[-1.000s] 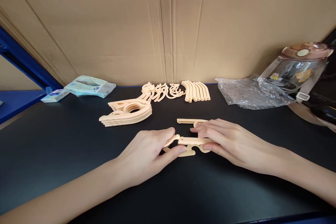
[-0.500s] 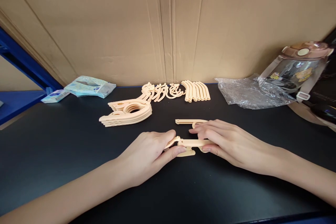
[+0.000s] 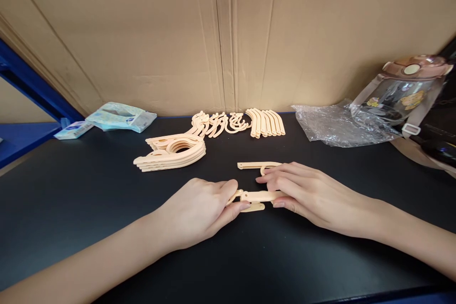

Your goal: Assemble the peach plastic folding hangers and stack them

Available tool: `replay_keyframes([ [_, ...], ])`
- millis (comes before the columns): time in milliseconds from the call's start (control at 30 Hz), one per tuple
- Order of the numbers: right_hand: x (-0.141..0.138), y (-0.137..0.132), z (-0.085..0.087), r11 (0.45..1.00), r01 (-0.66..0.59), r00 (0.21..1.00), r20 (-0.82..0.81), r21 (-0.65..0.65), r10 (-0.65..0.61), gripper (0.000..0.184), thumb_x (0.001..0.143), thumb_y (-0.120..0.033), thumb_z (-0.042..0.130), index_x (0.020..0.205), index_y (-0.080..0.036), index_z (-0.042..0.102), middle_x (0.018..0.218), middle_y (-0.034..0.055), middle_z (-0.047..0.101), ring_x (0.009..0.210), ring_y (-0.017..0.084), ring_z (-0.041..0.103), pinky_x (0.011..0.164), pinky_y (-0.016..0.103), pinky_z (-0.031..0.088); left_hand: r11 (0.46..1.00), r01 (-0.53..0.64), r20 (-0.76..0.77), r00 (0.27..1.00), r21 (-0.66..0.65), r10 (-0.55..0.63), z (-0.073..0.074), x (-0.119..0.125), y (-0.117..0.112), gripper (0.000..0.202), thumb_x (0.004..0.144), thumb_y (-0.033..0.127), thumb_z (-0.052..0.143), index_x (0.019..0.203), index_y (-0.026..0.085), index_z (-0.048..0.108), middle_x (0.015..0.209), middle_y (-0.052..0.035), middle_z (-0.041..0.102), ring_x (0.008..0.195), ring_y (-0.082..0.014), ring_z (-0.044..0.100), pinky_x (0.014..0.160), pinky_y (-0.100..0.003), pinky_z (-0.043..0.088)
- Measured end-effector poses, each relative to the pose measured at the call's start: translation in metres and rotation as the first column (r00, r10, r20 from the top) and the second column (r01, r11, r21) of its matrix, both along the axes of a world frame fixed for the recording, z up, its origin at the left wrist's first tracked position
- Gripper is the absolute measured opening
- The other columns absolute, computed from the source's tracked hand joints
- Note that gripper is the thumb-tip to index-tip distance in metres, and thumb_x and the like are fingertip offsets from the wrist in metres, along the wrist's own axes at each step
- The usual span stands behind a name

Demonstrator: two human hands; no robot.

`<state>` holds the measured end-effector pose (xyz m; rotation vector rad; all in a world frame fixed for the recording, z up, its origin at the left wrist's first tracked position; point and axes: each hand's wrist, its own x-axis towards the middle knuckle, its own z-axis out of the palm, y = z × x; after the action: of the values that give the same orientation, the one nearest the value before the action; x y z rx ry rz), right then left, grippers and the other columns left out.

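Observation:
My left hand (image 3: 203,211) pinches a cream plastic hanger piece (image 3: 255,207) between thumb and fingers; most of it is hidden under the hand. My right hand (image 3: 313,194) grips a straight hanger arm (image 3: 259,196) whose left end, with a small hole, meets the piece at my left fingertips. Whether the two are joined I cannot tell. Just beyond my right fingers lies another hanger arm (image 3: 251,165), partly covered by them. A stack of folded hangers (image 3: 171,157) sits to the upper left of my hands.
Behind, against the cardboard wall, are several loose hanger hooks (image 3: 237,124) and a row of hanger arms (image 3: 266,123). Tissue packs (image 3: 121,116) lie at the back left. A clear plastic bag (image 3: 331,126) and a strapped water bottle (image 3: 395,97) stand back right on the black table (image 3: 228,266).
The hanger arm in my right hand has turned slightly, showing its face differently, and dropped a touch at its left end. My hands stay in almost the same place.

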<state>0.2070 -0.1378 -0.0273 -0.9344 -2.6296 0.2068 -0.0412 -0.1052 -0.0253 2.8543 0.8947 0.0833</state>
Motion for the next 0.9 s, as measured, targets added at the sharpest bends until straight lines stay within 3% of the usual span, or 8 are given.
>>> replay_keyframes([
  [333, -0.0008, 0.0001, -0.0012, 0.999, -0.026, 1.000, -0.018, 0.019, 0.026, 0.014, 0.099, -0.022, 0.041, 0.094, -0.019, 0.053, 0.109, 0.0103, 0.065, 0.114, 0.022, 0.056, 0.093, 0.038, 0.050, 0.989, 0.112, -0.078, 0.991, 0.098, -0.105, 0.0004, 0.0023, -0.0003, 0.031, 0.102, 0.033, 0.028, 0.074, 0.022, 0.035, 0.060, 0.0022, 0.054, 0.048, -0.0170, 0.055, 0.045, -0.028, 0.027],
  [900, -0.0037, 0.0003, -0.0001, 0.999, -0.032, 0.999, -0.036, 0.010, 0.033, 0.014, 0.099, -0.021, 0.041, 0.093, -0.017, 0.053, 0.107, 0.0117, 0.066, 0.116, 0.023, 0.055, 0.096, 0.040, 0.049, 0.964, 0.163, -0.056, 0.986, 0.211, -0.155, 0.0006, 0.0056, -0.0075, 0.027, 0.099, 0.026, 0.032, 0.074, 0.020, 0.040, 0.060, 0.0035, 0.052, 0.046, -0.0142, 0.053, 0.044, -0.027, 0.031],
])
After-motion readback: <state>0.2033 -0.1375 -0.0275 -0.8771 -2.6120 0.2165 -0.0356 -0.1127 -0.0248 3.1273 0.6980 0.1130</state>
